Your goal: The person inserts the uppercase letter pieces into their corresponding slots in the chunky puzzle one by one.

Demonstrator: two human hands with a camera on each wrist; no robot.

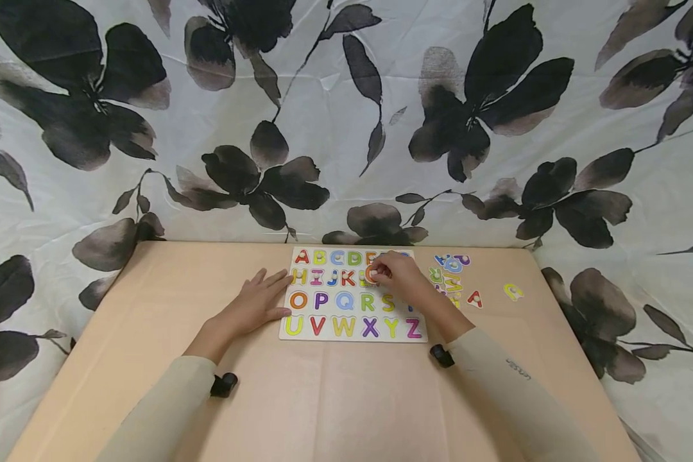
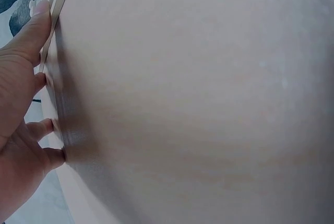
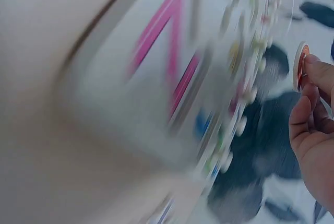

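Note:
A white alphabet puzzle board (image 1: 352, 328) with bright letters lies at the table's far edge. My right hand (image 1: 401, 276) is over its upper right part, pinching an orange letter piece (image 3: 301, 66) between thumb and fingertips. The piece has a pale rim and is seen nearly edge-on in the right wrist view; which letter it is, I cannot tell. Spread along the board's left edge, my left hand (image 1: 258, 300) touches it with fairly straight fingers. In the left wrist view its thumb (image 2: 36, 28) lies against the board's side. Some letters are hidden behind the right hand.
Right of the board lies a cluster of loose letter pieces (image 1: 452, 263), partly behind the right forearm. A red letter A (image 1: 474, 299) and a yellow piece (image 1: 513, 292) lie farther right. Behind the table (image 1: 323, 398) hangs a floral cloth (image 1: 346, 128).

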